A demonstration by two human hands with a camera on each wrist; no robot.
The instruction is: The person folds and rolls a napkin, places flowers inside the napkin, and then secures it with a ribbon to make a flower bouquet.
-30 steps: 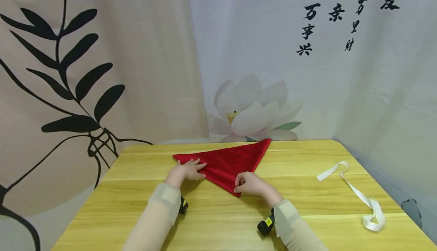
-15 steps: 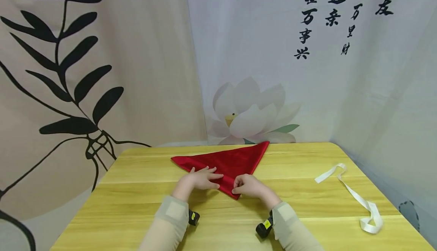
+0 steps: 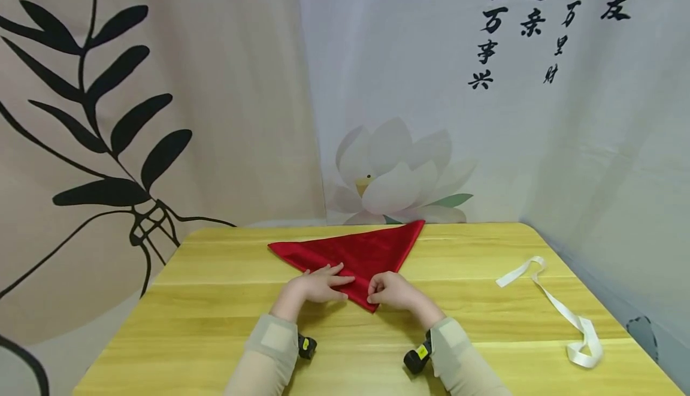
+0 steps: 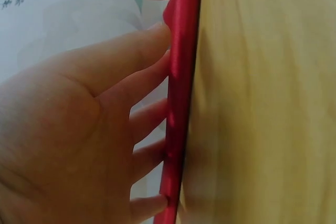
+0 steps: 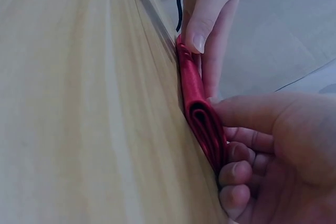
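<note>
A red satin cloth (image 3: 372, 255) lies folded into a triangle near the back of the table, one tip toward me. My left hand (image 3: 319, 287) rests on its near left edge with fingers spread and fairly straight; in the left wrist view its fingertips (image 4: 157, 203) touch the fold along that edge. At the near tip, my right hand (image 3: 396, 291) holds the cloth between thumb and curled fingers. Its end (image 5: 206, 124) shows several rolled layers in the right wrist view, with the right thumb (image 5: 247, 111) against the top fold.
A white ribbon (image 3: 566, 309) lies loosely curled on the right side of the wooden table (image 3: 215, 312). Behind the table hangs a curtain (image 3: 242, 84) printed with dark leaves, a lotus and writing. A small black camera (image 3: 417, 360) sits at the right wrist.
My left hand has slid right along the cloth's near edge, closer to the right hand, and then stayed there. The right hand keeps its place at the near tip.
</note>
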